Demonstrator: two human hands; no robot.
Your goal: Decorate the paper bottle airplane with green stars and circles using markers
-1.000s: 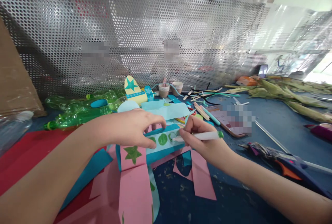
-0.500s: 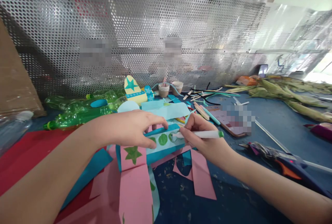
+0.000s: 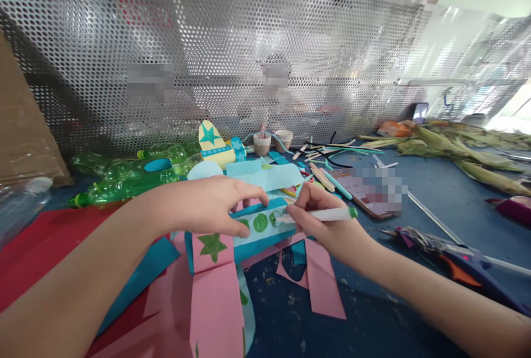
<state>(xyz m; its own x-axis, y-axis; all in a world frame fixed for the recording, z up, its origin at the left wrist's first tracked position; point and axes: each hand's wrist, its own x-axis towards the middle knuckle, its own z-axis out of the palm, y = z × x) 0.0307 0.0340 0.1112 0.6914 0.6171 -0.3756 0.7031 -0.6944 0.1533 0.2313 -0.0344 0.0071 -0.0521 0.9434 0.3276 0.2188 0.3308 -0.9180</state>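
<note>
A blue paper model [image 3: 265,244] with a light-blue strip [image 3: 271,229] lies before me. The strip carries green circles: one filled [image 3: 260,223], one partly hidden by my left thumb, and an outlined one at the marker's tip. My left hand [image 3: 224,203] grips the model from above, thumb on the near side and fingers on the far side. Pinched in my right hand [image 3: 317,211] is a white marker [image 3: 334,214] with a green end, its tip on the outlined circle. A pink paper strip [image 3: 218,302] with a green star [image 3: 212,247] crosses the model's left part.
Green plastic bottles [image 3: 128,189] lie at left behind red paper [image 3: 62,247]. A yellow paper rocket [image 3: 218,150] and two small cups [image 3: 262,144] stand at the back. To the right are a phone [image 3: 365,192], a glue gun [image 3: 440,250], pink scraps [image 3: 323,286] and corn husks [image 3: 440,150].
The marker's tip has shifted slightly along the outlined circle, with the right hand moving a little. My left hand and the model stay in place.
</note>
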